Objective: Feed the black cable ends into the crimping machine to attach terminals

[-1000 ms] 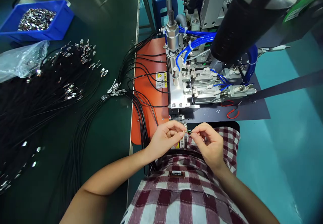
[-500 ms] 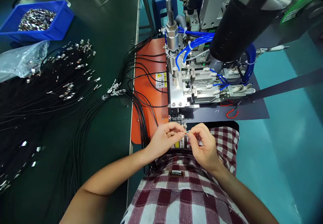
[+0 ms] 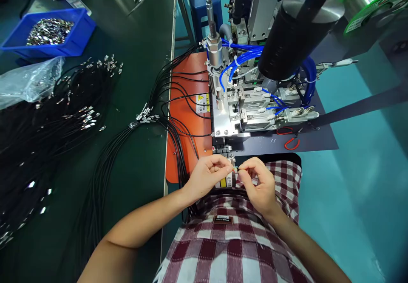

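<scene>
In front of my checked clothing, both hands come almost together at the machine's near edge. My left hand [image 3: 210, 176] pinches the end of a cable between thumb and forefinger. Thin coloured wires [image 3: 235, 169] stick out of that pinch, green and orange-red among them. My right hand [image 3: 259, 185] has thumb and forefinger closed at the other ends of these wires; the very tips are too small to make out. Black cables [image 3: 180, 151] run over the orange plate [image 3: 181, 100] beside my left wrist, and some of them lead into the metal machine [image 3: 223, 117].
On the dark table [image 3: 140, 215] lie a bundle of metal-ended cables [image 3: 145, 115], a heap of black cables [image 3: 63, 121], a plastic bag [image 3: 32, 81] and a blue bin [image 3: 73, 38] of metal parts. Red-handled snips [image 3: 291, 142] rest right of the machine. A solder spool [image 3: 369, 2] hangs above.
The gap between my fingertips has widened slightly, with my right hand a little farther right and more of the coloured wires showing. The view has shifted slightly.
</scene>
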### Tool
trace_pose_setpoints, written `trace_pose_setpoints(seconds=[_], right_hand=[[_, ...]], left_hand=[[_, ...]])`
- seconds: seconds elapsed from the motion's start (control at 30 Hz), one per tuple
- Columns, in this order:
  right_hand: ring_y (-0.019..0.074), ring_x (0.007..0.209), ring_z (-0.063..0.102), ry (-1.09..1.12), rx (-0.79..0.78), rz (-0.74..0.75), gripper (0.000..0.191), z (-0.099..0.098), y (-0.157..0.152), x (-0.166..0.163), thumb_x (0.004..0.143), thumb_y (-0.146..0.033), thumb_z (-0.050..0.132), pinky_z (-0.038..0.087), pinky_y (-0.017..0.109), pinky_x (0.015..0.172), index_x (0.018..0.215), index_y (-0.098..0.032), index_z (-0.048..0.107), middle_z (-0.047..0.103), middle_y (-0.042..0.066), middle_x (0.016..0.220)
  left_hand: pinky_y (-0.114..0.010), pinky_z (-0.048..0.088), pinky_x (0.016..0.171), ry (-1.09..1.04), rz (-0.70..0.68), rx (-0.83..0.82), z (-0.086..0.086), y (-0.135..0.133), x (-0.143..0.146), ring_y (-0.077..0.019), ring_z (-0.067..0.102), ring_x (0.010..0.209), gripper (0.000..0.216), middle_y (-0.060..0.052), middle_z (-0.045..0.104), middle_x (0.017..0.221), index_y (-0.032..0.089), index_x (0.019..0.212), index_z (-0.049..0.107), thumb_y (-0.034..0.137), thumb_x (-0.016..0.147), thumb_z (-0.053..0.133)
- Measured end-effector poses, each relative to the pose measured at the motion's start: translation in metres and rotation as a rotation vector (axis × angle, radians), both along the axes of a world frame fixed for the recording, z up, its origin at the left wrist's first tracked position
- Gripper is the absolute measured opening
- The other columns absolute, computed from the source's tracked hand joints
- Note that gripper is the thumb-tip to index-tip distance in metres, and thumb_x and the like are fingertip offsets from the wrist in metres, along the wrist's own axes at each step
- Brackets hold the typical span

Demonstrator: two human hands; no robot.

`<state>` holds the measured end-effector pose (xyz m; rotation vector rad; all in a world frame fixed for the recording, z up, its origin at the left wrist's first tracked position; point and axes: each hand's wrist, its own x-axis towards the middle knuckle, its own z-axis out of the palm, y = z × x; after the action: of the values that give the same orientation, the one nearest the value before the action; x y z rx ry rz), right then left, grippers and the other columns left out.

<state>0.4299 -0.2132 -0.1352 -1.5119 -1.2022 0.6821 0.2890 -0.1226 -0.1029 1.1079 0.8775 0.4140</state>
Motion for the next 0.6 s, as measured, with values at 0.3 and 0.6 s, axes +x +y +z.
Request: trace_pose_setpoints(seconds=[0.3, 0.6], right_hand=[[0.0153, 0.065, 0.053, -0.066, 0.019, -0.013, 0.011, 0.010, 0.005, 0.004, 0.083, -0.012, 0.061, 0.043, 0.030, 0.056, 0.087, -0.023, 0.060, 0.058, 0.002, 0.078], [0.0170, 0.067, 0.059, -0.465, 0.180, -0.009, 0.021, -0.001, 0.000, 0.008, 0.079, -0.010, 0.067, 0.042, 0.033, 0.063, 0.093, -0.024, 0.060, 0.066, 0.001, 0.075]], left_hand=[[-0.017, 0.033, 0.050, -0.004, -0.012, -0.002, 0.000, 0.000, 0.002, -0.0063, 0.042, 0.056, 0.021, 0.002, 0.053, 0.063, 0.012, 0.074, 0.063, 0.031, 0.078, 0.070], [-0.019, 0.035, 0.050, 0.000, -0.019, 0.002, 0.001, 0.001, 0.001, -0.0080, 0.046, 0.056, 0.023, 0.001, 0.056, 0.064, 0.013, 0.075, 0.064, 0.035, 0.078, 0.070]])
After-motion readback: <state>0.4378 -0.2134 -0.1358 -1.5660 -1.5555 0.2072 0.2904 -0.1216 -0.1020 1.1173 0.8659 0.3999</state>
